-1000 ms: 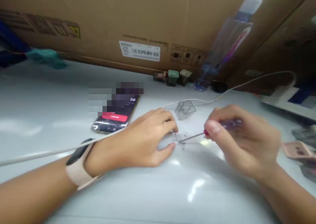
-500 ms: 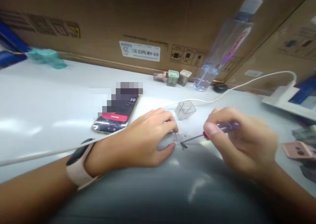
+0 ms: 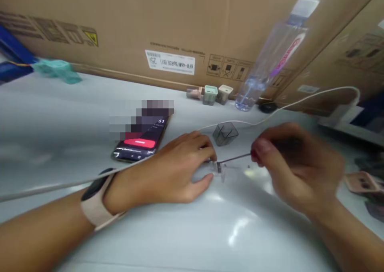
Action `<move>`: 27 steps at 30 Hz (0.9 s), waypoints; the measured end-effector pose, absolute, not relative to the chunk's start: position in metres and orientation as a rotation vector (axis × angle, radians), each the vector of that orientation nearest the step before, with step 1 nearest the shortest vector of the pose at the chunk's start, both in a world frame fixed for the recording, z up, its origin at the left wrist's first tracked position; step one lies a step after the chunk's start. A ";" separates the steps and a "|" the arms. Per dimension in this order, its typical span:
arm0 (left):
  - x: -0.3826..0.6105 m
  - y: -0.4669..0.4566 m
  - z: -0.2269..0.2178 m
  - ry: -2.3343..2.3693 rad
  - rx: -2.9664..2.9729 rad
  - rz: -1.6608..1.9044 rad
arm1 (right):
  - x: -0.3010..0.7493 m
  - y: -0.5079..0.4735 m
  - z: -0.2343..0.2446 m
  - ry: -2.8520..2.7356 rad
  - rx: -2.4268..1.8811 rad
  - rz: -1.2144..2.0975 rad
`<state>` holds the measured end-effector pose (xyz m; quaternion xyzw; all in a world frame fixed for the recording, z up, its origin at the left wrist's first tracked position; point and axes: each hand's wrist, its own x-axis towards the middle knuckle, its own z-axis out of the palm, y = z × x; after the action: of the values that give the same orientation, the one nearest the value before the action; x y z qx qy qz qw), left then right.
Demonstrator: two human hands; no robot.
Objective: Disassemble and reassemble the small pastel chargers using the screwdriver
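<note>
The left hand lies palm down on the white table, its thumb and forefinger pinched together on a small clear part that sits on the tabletop right at their tips. The right hand is blurred, but its fingers are closed around the handle of a thin screwdriver. The metal shaft runs out from the right thumb and forefinger towards the left fingertips, and its tip meets the clear part there. Just beyond both sets of fingertips stands a clear plastic box, close to them but apart. A phone with a red bar on its lit screen lies just beyond the left knuckles. A white cable passes by the left wrist, which wears a watch on a pale strap, and runs on behind the fingers. Farther beyond the fingers, against the cardboard box, stand 3 small plugs in a row and a clear bottle leaning on the cardboard. To the outer side of the right hand, near the wrist, lies a pink case.
</note>
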<state>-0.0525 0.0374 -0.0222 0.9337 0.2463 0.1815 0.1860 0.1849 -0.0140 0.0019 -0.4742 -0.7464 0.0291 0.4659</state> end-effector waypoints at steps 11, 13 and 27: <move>-0.053 0.038 -0.024 0.687 2.638 0.502 | 0.185 -0.017 0.000 -1.743 -1.180 0.048; -0.054 0.038 -0.024 0.683 2.639 0.512 | 0.186 -0.016 0.000 -1.734 -1.181 0.027; -0.054 0.038 -0.025 0.674 2.630 0.518 | 0.186 -0.014 0.003 -1.825 -1.249 -0.212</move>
<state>-0.0536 0.0378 -0.0250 0.9346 0.2395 0.1841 0.1876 0.1863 -0.0142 0.0025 -0.5037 -0.7361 -0.0854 0.4440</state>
